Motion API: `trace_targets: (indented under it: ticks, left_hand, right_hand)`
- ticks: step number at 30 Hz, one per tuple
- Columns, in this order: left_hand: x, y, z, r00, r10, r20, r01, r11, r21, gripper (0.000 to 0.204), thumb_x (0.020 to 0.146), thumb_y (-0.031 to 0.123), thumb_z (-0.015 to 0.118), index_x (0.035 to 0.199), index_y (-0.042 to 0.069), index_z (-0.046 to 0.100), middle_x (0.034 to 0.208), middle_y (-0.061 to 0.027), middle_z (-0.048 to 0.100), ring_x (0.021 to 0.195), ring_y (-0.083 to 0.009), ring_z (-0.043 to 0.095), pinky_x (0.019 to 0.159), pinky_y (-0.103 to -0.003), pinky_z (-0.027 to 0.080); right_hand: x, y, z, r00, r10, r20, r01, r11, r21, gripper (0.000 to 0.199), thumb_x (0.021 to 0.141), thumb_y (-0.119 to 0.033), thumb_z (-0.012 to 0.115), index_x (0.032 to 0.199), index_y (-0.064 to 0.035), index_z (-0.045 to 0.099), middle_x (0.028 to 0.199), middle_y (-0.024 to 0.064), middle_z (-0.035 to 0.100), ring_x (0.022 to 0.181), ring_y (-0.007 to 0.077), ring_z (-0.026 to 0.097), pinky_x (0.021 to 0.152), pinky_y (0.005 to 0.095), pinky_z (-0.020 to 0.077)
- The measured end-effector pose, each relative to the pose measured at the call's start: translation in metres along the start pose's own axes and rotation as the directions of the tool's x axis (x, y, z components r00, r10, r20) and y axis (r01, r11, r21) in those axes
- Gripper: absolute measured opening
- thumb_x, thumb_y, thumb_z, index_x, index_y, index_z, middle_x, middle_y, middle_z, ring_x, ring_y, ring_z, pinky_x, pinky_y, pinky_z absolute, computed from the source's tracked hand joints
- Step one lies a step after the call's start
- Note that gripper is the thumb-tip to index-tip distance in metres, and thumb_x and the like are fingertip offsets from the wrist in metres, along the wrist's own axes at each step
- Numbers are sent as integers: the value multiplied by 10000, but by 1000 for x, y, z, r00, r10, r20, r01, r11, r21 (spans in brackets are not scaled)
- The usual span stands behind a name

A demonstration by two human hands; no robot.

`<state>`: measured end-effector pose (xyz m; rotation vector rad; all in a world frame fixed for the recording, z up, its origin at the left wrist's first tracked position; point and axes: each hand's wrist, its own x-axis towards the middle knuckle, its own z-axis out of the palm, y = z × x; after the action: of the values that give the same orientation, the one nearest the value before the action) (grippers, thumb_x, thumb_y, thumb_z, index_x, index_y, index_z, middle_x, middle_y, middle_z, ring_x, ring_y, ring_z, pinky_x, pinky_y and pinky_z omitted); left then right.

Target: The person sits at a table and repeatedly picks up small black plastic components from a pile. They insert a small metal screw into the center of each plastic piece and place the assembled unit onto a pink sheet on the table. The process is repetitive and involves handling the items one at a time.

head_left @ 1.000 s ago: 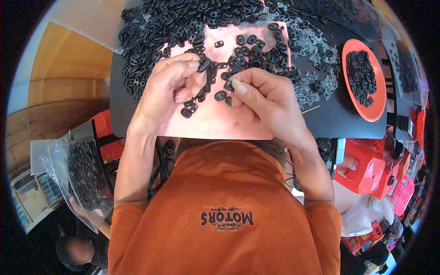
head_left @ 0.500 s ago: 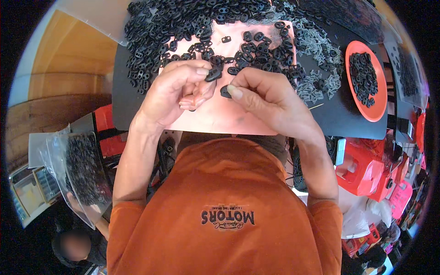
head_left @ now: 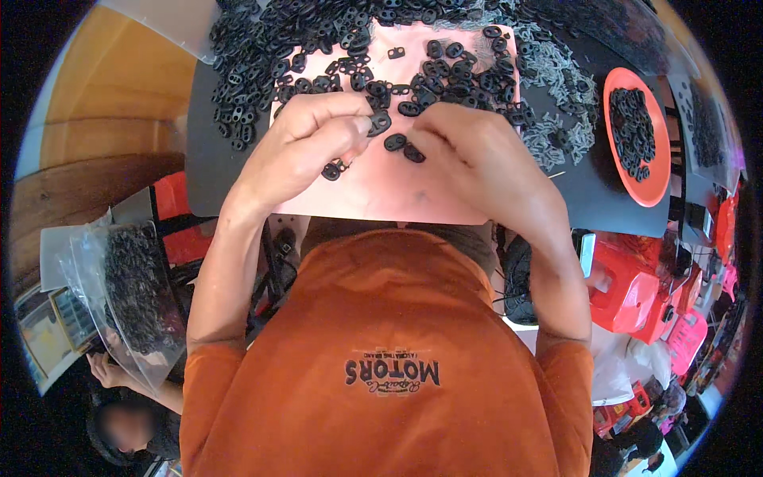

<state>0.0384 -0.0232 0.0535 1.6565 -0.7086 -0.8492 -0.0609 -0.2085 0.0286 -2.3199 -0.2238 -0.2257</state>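
A pink mat [head_left: 373, 195] lies on a black table [head_left: 211, 183] and carries a heap of small black oval pieces [head_left: 334, 48]. My left hand [head_left: 306, 147] is curled, and its fingertips pinch one black piece [head_left: 380, 122]. My right hand [head_left: 481, 159] faces it from the right, fingers closed, with the tips on another black piece [head_left: 414, 153]. A third loose piece [head_left: 395, 142] lies between the two hands. One more piece [head_left: 331, 170] shows under my left hand. My orange shirt fills the lower middle.
An orange plate [head_left: 645, 193] with black pieces sits at the right. Pale grey small parts [head_left: 556, 119] lie beside the mat. A clear bag of black parts [head_left: 127, 294] hangs lower left near another person's hand [head_left: 107, 370]. Red plastic boxes [head_left: 636, 290] stand at the right.
My hands have shifted from the loose pieces at the mat's near part toward the heap. Their fingertips came together, then parted slightly, with a loose piece now between them.
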Motion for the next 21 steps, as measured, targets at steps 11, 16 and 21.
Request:
trace_targets:
  ticks: [11, 16, 21]
  left_hand:
    - [1, -2, -7, 995, 92, 47, -99, 975, 201, 185, 821, 125, 463, 658, 38, 457, 584, 28, 395, 550, -49, 368, 490, -236, 320]
    - [0, 14, -2, 995, 98, 36, -103, 978, 182, 169, 834, 130, 471, 697, 31, 471, 596, 31, 398, 561, -52, 375, 502, -235, 328]
    - [9, 18, -5, 975, 220, -20, -216, 969, 124, 96, 815, 77, 497, 748, 12, 516, 645, 12, 467, 564, -68, 411, 511, -242, 353]
  right_hand:
    - [16, -7, -1, 997, -45, 61, 23, 946, 322, 199, 915, -175, 529, 891, 21, 547, 647, 50, 462, 583, 96, 425, 527, 258, 388]
    - [22, -14, -9, 997, -45, 62, 25, 953, 303, 215, 918, -193, 532, 852, 10, 553, 620, 7, 442, 588, 62, 402, 512, 238, 362]
    - [31, -10, -26, 997, 12, -75, 4, 978, 210, 238, 907, -190, 557, 786, 15, 560, 601, -25, 438, 573, 37, 386, 491, 219, 338]
